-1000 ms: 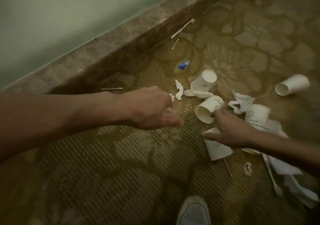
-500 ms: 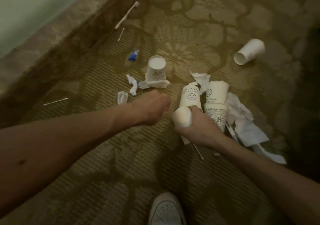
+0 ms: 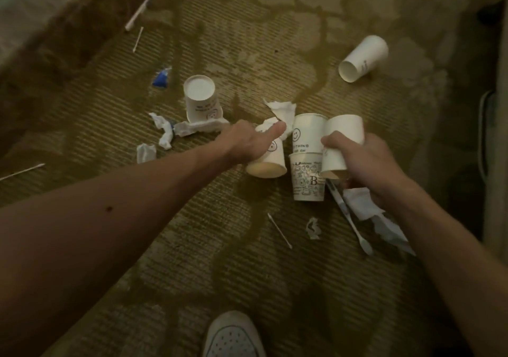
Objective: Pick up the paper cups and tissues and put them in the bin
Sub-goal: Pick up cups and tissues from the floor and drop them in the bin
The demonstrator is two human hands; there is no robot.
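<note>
The left hand (image 3: 251, 143) grips a smiley-printed white paper cup (image 3: 270, 162), the right hand (image 3: 368, 164) a plain white paper cup (image 3: 343, 136), probably to nest them.

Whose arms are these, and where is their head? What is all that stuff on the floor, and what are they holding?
No machine here. A person wears a camera on their head, so the one picture looks down at their own arms and a white shoe. The left hand holds a tipped cup, and the right hand grips a second cup. Between the hands are a lettered cup and a doodle cup. On the carpet there is also an upside-down cup and a cup on its side. Scrunched tissues, thin cotton swabs and a blue wrapper lie scattered around. No bin shows in this picture.
</note>
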